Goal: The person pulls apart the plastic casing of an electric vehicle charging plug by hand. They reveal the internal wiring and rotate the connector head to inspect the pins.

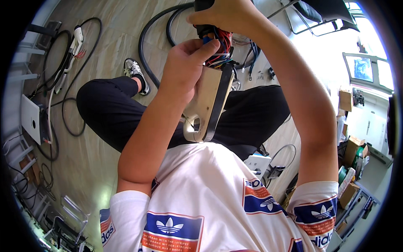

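Note:
A long cream-coloured housing [208, 90] with a black side strip and a looped handle lies between my thighs, its handle end against my shirt. It looks like the shell of a charging gun. Red, blue and white wires [223, 44] spill from its far end. My left hand [184, 65] is closed there, thumb and fingers pinching something blue among the wires. Beyond it, my right hand [231, 14] grips a black rounded part [204, 30] at the top edge, partly cut off by the frame. The left fingertips are partly hidden.
A thick black cable [145, 50] loops on the tiled floor ahead. Loose wires with ring terminals [250, 75] lie right of the housing. At left are a white gun-shaped connector [76, 42], more cables and a white box [31, 119]. Cartons [346, 98] and shelving stand at right.

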A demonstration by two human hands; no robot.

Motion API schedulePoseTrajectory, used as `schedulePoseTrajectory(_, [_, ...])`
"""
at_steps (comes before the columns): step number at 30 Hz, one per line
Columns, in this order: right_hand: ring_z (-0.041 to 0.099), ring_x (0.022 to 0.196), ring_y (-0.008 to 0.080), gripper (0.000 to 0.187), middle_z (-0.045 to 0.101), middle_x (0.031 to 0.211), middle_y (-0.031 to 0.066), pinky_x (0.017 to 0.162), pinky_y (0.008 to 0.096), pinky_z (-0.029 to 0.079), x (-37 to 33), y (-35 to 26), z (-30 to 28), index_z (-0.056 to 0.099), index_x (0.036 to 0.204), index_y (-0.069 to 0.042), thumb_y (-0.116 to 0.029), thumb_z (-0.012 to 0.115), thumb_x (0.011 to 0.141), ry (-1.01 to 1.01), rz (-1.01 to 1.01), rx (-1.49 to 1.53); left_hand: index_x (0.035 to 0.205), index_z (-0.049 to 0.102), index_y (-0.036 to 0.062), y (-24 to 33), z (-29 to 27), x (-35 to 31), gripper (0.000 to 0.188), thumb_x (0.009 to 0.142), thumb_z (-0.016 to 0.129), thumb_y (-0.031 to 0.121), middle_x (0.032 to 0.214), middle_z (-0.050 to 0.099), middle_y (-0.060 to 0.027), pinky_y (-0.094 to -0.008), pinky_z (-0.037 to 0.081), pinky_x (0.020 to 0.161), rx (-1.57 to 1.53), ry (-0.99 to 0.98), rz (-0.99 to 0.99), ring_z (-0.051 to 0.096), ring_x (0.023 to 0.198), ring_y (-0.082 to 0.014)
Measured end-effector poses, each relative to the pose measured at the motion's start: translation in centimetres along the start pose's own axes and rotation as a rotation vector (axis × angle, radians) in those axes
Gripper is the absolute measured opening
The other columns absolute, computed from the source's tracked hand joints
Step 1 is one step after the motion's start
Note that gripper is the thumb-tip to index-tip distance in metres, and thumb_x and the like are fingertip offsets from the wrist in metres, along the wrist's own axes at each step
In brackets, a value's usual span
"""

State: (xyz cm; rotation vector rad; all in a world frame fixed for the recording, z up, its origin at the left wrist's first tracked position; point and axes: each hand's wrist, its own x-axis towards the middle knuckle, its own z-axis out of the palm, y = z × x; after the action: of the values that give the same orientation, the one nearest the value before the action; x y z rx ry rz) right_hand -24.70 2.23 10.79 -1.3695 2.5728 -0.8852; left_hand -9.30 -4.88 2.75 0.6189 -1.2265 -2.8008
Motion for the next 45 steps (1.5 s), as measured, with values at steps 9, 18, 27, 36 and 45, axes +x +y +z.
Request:
schedulePoseTrajectory(9, [0.069,0.082,0.0364,0.046,0.069,0.084,0.0222,0.077,0.0413,0.055,-0.2,-1.1,-0.4,0.069,0.093,0.003,-0.03,0.08,0.062,0.02,0.011,-0.065,0.105,0.066,-0.002,-0.2,-0.5,0.0,0.025,0.095,0.069,0.02,0.098,0.072,-0.0096,-0.0341,0.056,0.083,-0.06,0.0,0.005,0.069,0.087,-0.0174])
schedulePoseTrajectory(18, [0.068,0.084,0.0398,0.048,0.068,0.084,0.0246,0.078,0.043,0.054,-0.9,-2.6,0.1,0.067,0.097,0.004,-0.03,0.077,0.065,0.049,0.034,-0.038,0.103,0.066,-0.0029,2.0,-0.1,-1.2,0.02,0.095,0.066,0.015,0.093,0.07,-0.008,-0.0302,0.056,0.073,-0.134,0.043,-0.067,0.067,0.082,-0.0141])
schedulePoseTrajectory(27, [0.069,0.09,0.0383,0.052,0.069,0.091,0.0253,0.081,0.0419,0.054,0.7,-1.8,0.2,0.068,0.101,0.005,-0.029,0.079,0.064,0.024,0.012,-0.052,0.107,0.065,-0.0025,2.4,-0.9,-0.5,0.021,0.096,0.065,0.015,0.098,0.071,-0.0092,-0.0324,0.056,0.077,-0.132,-0.008,-0.072,0.067,0.085,-0.0154])
schedulePoseTrajectory(36, [0.069,0.091,0.037,0.053,0.07,0.09,0.0251,0.082,0.0404,0.055,1.2,-1.7,0.4,0.069,0.101,0.005,-0.029,0.079,0.062,0.01,0.013,-0.102,0.113,0.065,-0.0028,2.2,-1.6,-0.3,0.025,0.097,0.064,0.017,0.1,0.071,-0.0099,-0.0343,0.056,0.081,-0.109,-0.02,-0.066,0.067,0.087,-0.0171])
schedulePoseTrajectory(45, [0.069,0.089,0.0371,0.047,0.07,0.088,0.0241,0.08,0.0409,0.055,0.9,-2.2,0.5,0.068,0.094,0.005,-0.029,0.078,0.064,0.047,0.019,-0.146,0.108,0.065,-0.0046,2.6,-1.4,0.5,0.024,0.095,0.066,0.015,0.096,0.07,-0.008,-0.0314,0.057,0.07,-0.098,0.019,-0.075,0.067,0.08,-0.0145])
